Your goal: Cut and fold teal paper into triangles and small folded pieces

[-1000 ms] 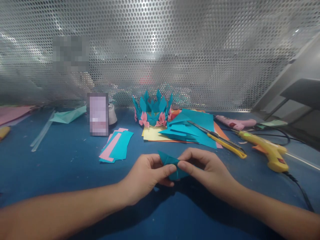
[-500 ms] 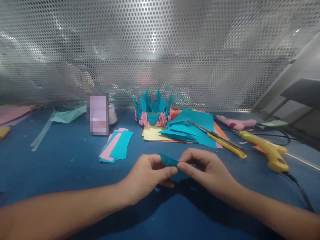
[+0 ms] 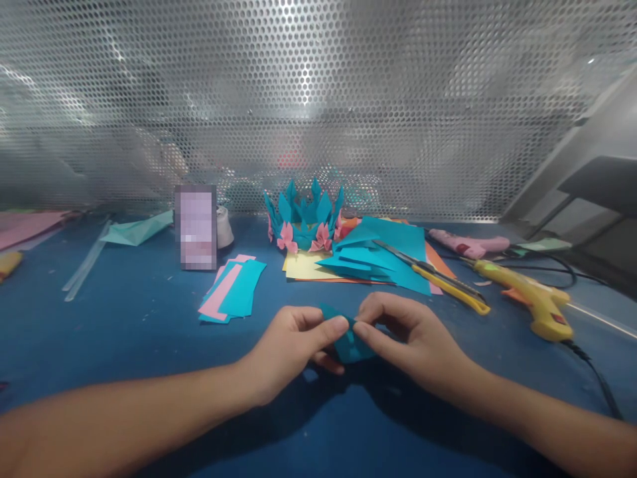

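Observation:
Between my hands, over the near middle of the table, is a folded piece of teal paper point(image 3: 354, 346). My left hand point(image 3: 301, 342) pinches its left side, thumb on top and fingers behind. At its upper right edge, my right hand point(image 3: 408, 335) grips it between thumb and forefinger. Part of the paper is hidden by my fingers. Beyond my hands stands a teal paper crown point(image 3: 306, 216) with pointed tips and pink bows. Folded teal papers point(image 3: 365, 249) lie to its right, and a yellow box cutter point(image 3: 448, 285) rests partly on them.
Cut pink and blue paper strips point(image 3: 233, 292) lie left of my hands. A propped, blurred phone point(image 3: 196, 229) stands behind them against a white spool point(image 3: 225, 229). A yellow glue gun point(image 3: 535, 299) and a pink glue gun point(image 3: 470, 244) lie at right. Perforated metal point(image 3: 306, 119) closes the back.
My left thumb has slid slightly up and left over the paper, and the paper's fold has shifted to show more of its lower face. My right hand has barely moved.

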`<state>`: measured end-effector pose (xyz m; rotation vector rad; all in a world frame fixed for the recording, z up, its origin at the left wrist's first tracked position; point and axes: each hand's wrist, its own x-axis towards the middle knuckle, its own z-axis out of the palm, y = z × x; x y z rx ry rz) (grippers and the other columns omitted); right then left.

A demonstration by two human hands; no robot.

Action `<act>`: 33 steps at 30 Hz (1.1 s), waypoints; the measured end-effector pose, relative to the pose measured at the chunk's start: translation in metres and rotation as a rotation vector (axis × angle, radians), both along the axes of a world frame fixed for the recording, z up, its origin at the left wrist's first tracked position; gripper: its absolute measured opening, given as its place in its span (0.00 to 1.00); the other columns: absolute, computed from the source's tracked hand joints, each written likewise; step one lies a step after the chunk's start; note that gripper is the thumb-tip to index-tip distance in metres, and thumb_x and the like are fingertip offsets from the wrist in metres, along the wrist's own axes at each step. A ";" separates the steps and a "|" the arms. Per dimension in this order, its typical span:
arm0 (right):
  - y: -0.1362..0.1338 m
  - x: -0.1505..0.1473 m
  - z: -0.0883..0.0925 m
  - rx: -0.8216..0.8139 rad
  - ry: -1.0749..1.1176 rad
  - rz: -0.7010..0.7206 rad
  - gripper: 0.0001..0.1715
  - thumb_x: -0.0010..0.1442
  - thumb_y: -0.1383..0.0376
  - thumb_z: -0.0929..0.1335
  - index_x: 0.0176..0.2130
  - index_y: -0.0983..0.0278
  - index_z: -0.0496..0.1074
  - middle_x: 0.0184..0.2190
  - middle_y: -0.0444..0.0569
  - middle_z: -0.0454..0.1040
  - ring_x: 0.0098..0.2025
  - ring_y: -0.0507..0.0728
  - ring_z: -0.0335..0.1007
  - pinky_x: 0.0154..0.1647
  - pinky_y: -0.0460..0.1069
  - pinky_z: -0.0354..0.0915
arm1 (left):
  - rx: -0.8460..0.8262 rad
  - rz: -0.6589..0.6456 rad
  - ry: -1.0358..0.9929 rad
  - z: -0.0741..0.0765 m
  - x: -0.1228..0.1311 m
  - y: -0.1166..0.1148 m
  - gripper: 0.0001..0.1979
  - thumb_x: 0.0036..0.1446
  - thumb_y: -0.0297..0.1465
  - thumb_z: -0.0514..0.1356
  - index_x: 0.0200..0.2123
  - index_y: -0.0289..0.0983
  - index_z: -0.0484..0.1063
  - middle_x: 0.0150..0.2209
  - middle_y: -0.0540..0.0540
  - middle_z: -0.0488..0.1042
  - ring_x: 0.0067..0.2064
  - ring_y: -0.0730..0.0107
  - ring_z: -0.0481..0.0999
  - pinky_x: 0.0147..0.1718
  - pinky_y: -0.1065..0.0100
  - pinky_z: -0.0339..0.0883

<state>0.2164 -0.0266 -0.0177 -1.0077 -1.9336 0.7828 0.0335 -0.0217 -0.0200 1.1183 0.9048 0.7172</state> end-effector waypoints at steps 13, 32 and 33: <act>0.000 0.000 0.002 -0.071 -0.018 -0.002 0.10 0.57 0.63 0.67 0.26 0.63 0.69 0.22 0.43 0.70 0.26 0.50 0.65 0.27 0.44 0.63 | 0.223 0.118 0.052 -0.002 -0.003 0.002 0.11 0.49 0.35 0.64 0.27 0.35 0.67 0.22 0.54 0.66 0.25 0.80 0.64 0.25 0.76 0.60; 0.002 -0.001 0.004 -0.256 0.078 -0.059 0.13 0.56 0.58 0.68 0.25 0.64 0.68 0.24 0.43 0.70 0.27 0.51 0.67 0.30 0.45 0.67 | 0.210 0.019 0.206 -0.001 -0.003 0.006 0.14 0.52 0.39 0.61 0.22 0.35 0.65 0.21 0.50 0.70 0.24 0.75 0.67 0.24 0.72 0.58; 0.002 -0.001 0.004 -0.260 0.084 -0.062 0.14 0.56 0.57 0.68 0.25 0.64 0.68 0.24 0.43 0.70 0.27 0.51 0.67 0.30 0.45 0.67 | 0.212 0.019 0.193 -0.001 -0.002 0.006 0.14 0.52 0.39 0.61 0.23 0.35 0.65 0.21 0.51 0.70 0.24 0.75 0.67 0.24 0.72 0.58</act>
